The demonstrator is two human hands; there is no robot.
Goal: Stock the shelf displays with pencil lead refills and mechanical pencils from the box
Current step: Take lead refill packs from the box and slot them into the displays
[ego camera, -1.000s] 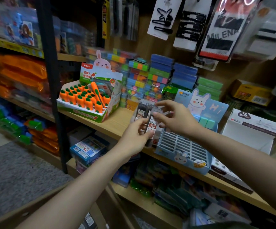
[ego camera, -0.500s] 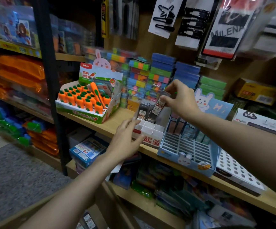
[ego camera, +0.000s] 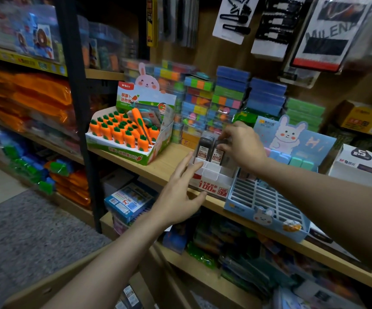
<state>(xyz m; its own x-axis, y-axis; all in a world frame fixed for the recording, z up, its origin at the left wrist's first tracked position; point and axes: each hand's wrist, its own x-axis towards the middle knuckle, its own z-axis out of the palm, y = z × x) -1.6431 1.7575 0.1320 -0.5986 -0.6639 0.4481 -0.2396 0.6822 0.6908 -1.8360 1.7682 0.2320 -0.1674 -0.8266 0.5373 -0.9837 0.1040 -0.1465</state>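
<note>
From the head camera we see our right hand [ego camera: 242, 145] pinching a dark lead refill case [ego camera: 218, 152] between thumb and fingertips, its lower end in the far row of the white display box [ego camera: 211, 178] on the wooden shelf [ego camera: 169, 166]. Just left of it stands a second refill case [ego camera: 203, 148]; we count two labels, though more cases may be packed behind. Our left hand [ego camera: 180, 192] has a spread grip, fingers straight, the fingertips at the box's near left corner. A carrot display [ego camera: 125, 134] sits left, a blue rabbit tray [ego camera: 267, 204] right.
</note>
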